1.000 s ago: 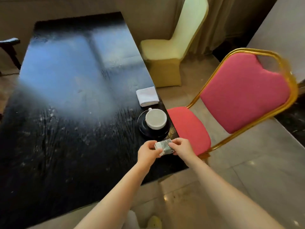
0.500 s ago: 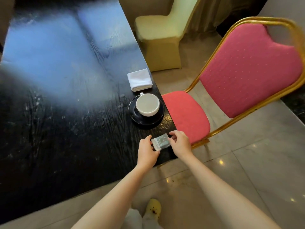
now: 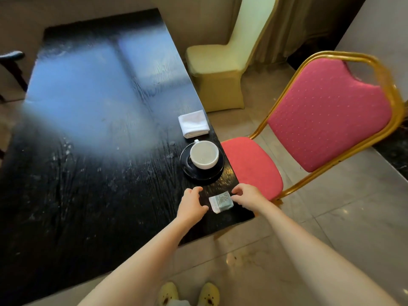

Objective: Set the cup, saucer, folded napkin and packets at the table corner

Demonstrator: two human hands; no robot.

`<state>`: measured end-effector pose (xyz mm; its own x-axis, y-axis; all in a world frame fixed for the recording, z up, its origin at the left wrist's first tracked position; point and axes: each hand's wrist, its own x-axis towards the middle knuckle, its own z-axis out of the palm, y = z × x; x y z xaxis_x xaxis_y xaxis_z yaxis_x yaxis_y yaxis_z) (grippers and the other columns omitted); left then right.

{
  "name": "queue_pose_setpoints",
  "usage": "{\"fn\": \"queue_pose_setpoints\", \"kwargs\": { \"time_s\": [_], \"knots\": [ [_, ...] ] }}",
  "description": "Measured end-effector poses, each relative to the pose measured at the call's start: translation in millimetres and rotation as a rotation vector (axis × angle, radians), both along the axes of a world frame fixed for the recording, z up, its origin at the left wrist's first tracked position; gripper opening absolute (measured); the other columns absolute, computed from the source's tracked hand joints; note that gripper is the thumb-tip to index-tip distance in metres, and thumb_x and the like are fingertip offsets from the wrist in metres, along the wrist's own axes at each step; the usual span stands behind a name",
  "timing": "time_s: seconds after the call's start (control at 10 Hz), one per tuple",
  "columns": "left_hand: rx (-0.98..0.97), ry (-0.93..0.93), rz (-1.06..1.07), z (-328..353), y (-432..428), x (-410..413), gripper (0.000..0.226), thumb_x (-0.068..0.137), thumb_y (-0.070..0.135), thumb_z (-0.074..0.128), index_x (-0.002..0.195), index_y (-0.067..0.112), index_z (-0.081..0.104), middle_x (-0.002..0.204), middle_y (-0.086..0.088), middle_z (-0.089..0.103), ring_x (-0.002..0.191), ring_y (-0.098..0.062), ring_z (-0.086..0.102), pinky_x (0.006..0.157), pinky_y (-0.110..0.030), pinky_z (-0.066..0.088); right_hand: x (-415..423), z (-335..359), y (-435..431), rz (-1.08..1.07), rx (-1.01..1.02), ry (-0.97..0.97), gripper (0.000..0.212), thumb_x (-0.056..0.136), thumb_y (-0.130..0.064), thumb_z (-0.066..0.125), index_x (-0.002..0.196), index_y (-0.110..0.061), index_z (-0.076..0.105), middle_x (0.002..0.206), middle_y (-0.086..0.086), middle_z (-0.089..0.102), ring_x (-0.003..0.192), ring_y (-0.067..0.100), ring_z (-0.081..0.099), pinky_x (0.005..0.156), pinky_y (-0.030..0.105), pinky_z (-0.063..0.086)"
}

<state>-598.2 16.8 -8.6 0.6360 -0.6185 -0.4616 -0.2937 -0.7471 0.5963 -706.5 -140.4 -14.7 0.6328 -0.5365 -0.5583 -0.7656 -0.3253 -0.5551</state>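
Since the packets (image 3: 221, 203) sit flat on the bench (image 3: 92, 151) right by its near corner, the obvious risk is a careless nudge sliding them off the edge onto the floor; the right hand (image 3: 247, 196) is on that side, so a sloppy pull-away could do it. Right fingers (image 3: 237, 191) look to be just touching the packets' right edge, loosely curled, not pinching anything; left hand (image 3: 191, 205) is just beside the other edge, apart from it, fingers (image 3: 195, 189) spread and empty. Cup (image 3: 204, 153) on its saucer (image 3: 202, 171) is close behind — a reach forward could clip it; napkin (image 3: 193, 123) lies further back, safe enough.
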Motion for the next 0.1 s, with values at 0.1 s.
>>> {"fn": "queue_pose_setpoints", "kwargs": {
  "time_s": [0.1],
  "knots": [
    [0.139, 0.022, -0.122, 39.4, 12.8, 37.7, 0.057, 0.085, 0.023, 0.063, 0.136, 0.014, 0.042, 0.132, -0.009, 0.051, 0.114, -0.023, 0.055, 0.093, -0.032, 0.047, 13.4, 47.2, -5.5, 0.198, 0.157, 0.242, 0.037, 0.09, -0.026, 0.056, 0.122, -0.006, 0.055, 0.108, 0.011, 0.063, 0.088, 0.021, 0.061, 0.075, 0.034, 0.053]
  ]
}}
